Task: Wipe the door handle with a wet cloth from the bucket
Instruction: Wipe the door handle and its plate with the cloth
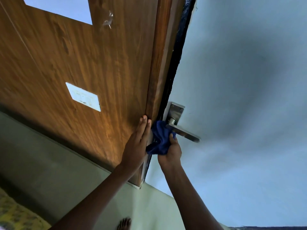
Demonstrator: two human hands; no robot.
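Far left, bottom corner: yellow patterned fabric (15,214), blurred. Above it a grey-green floor (49,163) with a bare foot (124,224) at the bottom edge.

Brown wood-grain panel (83,55) fills the upper left — smooth laminate look, glossy streaks, a rectangular cut-out (66,7) near the top and a white rectangular plate (83,96) lower down (looks like a switch plate, detail too blurred to read).

Left hand (137,145) lies flat on the panel's edge, fingers straight and pressed together, holding nothing.

Just right of it, the dark blue cloth (159,140) — soft, bunched, creased folds — sits against the inner end of the door handle (183,132). Right hand (171,151) has its grip closed on the cloth from below, fingers curled into the fabric.

Handle is a brushed-metal lever, flat rectangular bar on a rectangular backplate (177,112) with visible screws and a round collar. Black strip (176,63) runs along the door edge.

Right side: pale blue door face (240,97), matte, with a soft dark shadow patch.
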